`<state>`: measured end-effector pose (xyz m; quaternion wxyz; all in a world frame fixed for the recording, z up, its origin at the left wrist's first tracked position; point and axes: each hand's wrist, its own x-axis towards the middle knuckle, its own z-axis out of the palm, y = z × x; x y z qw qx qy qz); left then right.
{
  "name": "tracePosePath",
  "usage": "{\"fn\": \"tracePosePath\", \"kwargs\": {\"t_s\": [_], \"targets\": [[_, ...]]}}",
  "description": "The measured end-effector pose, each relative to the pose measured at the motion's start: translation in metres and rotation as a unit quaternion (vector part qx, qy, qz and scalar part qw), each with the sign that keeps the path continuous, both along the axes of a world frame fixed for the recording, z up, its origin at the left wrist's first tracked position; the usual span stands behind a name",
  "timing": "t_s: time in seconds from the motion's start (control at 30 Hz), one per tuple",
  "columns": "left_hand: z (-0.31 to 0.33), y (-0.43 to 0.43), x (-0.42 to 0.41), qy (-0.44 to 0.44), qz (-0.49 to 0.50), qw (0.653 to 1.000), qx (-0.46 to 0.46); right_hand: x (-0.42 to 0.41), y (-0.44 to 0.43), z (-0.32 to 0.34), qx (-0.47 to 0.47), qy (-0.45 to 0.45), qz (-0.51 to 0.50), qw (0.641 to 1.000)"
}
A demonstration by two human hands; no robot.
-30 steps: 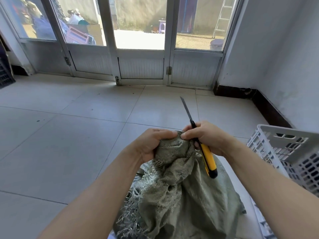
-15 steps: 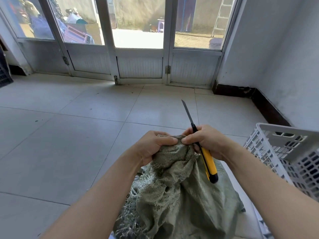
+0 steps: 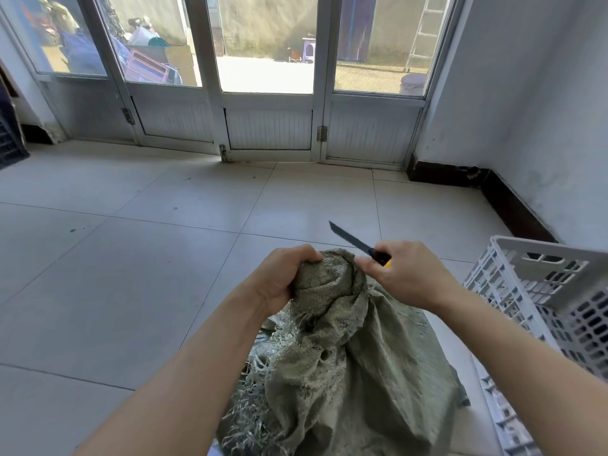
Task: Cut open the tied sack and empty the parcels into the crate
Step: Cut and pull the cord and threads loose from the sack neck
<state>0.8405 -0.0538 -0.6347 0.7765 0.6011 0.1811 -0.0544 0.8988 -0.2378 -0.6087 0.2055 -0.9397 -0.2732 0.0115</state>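
The sack (image 3: 345,373) sits on the tiled floor (image 3: 131,274), the white crate (image 3: 552,297) just right of it. The left hand (image 3: 283,281) clenches its bunched neck; the right hand (image 3: 404,274) grips a knife (image 3: 357,243) (blade pointing up-left).

No words, numbers or signs to read anywhere: none on the sack (image 3: 345,373), the crate (image 3: 539,268) or the knife (image 3: 358,245).
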Motion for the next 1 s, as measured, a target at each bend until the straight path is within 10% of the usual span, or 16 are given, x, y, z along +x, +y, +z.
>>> {"fn": "tracePosePath", "kwargs": {"t_s": [0.23,1.0], "targets": [[0.003,-0.005,0.003,-0.004,0.037,0.999,-0.009,-0.007,-0.011,0.003,-0.174,-0.074,0.01,0.982],[0.004,-0.008,-0.004,-0.012,0.074,0.997,0.036,-0.013,-0.005,0.012,-0.259,-0.103,0.01,0.96]]}}
